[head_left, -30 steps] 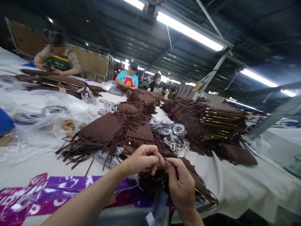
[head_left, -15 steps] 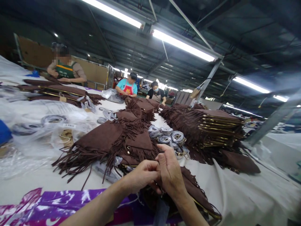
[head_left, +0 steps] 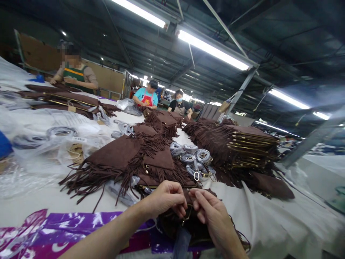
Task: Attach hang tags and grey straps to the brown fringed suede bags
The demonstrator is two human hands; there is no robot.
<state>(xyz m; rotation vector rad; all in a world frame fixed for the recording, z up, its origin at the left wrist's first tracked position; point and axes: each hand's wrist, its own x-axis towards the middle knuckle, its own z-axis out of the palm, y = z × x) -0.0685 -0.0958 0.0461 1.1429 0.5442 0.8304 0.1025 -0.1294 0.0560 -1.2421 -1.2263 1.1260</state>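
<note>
Here we are, right over the nearest brown bag, and both hands hang above its dark middle, the bag directly beneath the fingertips. We see the left hand over the bag's left half, fingers curled in and thumb tucked close against them; we can't tell whether anything is pinched there. Across from it, over the bag's right half, our right hand brings thumb and forefinger almost together while the other fingers curl loosely; a tiny thing may sit between those tips, but we can't make it out. Just under the gap between the hands, a gold clasp shows against the bag, and a plastic-wrapped strip hangs down its near side. Beyond the bag, we've got rolled straps; beyond and to its left, a fringed bag; beyond and to its right, a tall stack of bags. Purple plastic spreads left of the bag.
</note>
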